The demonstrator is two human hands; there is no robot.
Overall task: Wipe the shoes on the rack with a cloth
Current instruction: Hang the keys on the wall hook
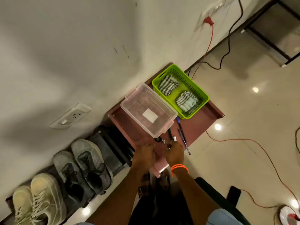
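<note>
Two pairs of shoes stand on a low dark rack along the wall: a grey pair and a beige pair further left. Folded striped cloths lie in a green basket on a reddish-brown table. My left hand and my right hand, which has an orange band at the wrist, are close together over the table's near corner, fingers curled downward. A bunch of keys lies just beyond the fingertips. Whether either hand grips anything is hidden.
A clear plastic box sits on the table next to the basket, with pens beside it. Red and black cables run across the glossy floor on the right. My sandalled feet are below the hands. A wall socket is above the rack.
</note>
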